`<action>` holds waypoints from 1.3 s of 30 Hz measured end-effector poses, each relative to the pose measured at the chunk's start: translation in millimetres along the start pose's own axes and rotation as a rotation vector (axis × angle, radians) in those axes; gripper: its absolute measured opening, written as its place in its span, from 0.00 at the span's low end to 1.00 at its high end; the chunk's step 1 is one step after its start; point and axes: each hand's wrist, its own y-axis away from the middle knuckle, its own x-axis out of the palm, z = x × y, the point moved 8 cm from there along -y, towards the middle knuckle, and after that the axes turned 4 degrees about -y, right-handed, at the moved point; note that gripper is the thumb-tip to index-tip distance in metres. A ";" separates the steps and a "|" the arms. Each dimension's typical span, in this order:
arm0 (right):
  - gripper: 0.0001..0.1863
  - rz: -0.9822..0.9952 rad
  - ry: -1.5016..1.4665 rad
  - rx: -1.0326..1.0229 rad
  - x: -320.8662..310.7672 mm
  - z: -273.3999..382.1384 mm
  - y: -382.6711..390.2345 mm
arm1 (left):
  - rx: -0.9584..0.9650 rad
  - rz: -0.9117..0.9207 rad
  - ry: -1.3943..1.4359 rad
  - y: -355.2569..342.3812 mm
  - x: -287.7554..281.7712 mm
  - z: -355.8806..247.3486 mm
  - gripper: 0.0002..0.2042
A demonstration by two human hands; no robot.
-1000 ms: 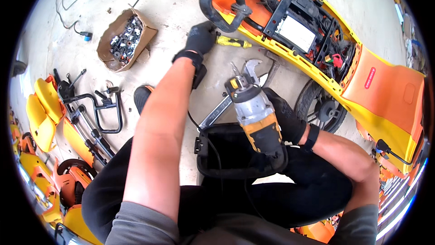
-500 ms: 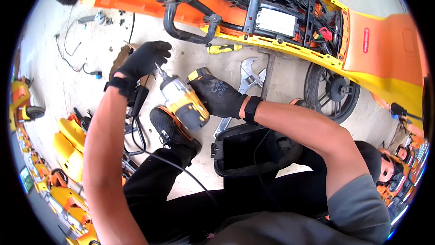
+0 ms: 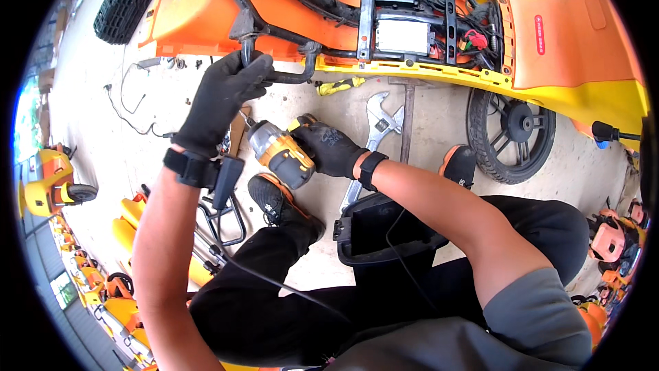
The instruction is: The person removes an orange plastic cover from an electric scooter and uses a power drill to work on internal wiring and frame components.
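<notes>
An orange and yellow scooter (image 3: 535, 35) lies along the far side, its inner frame and wiring exposed. My left hand (image 3: 226, 100), in a black glove, closes round the corner of a black tubular bar (image 3: 302, 72) on the scooter's frame; the fingers partly hide the bar. In my right hand (image 3: 329, 146), also gloved, is a yellow and black impact driver (image 3: 281, 156). Its bit points up and left, just below my left hand, touching no part of the scooter that I can see.
On the floor lie a yellow-handled screwdriver (image 3: 341, 86), a large adjustable wrench (image 3: 379, 127) and a hammer (image 3: 406, 120). A black plastic bin (image 3: 350, 240) stands between my legs. The scooter's wheel (image 3: 511, 131) is at the right. Yellow parts (image 3: 127, 230) lie at the left.
My left hand has moved up from beside the driver's bit to the tubular bar and closed on it. The right hand still holds the driver. The head view has shifted.
</notes>
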 end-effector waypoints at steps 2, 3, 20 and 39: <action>0.22 0.013 0.001 -0.024 2.2 1.3 0.0 | 0.006 -0.061 -0.036 -5.2 -1.0 4.5 0.17; 0.23 0.027 -0.009 -0.001 0.4 0.4 1.8 | -0.002 -0.074 -0.046 -5.5 -0.4 4.1 0.16; 0.24 -0.166 -0.816 0.621 -101.4 -41.6 -27.8 | 0.051 -0.128 0.143 -3.1 3.2 17.5 0.12; 0.16 -0.332 -1.211 0.483 -65.8 -55.4 -57.4 | 0.079 -0.276 0.056 4.0 0.1 17.0 0.11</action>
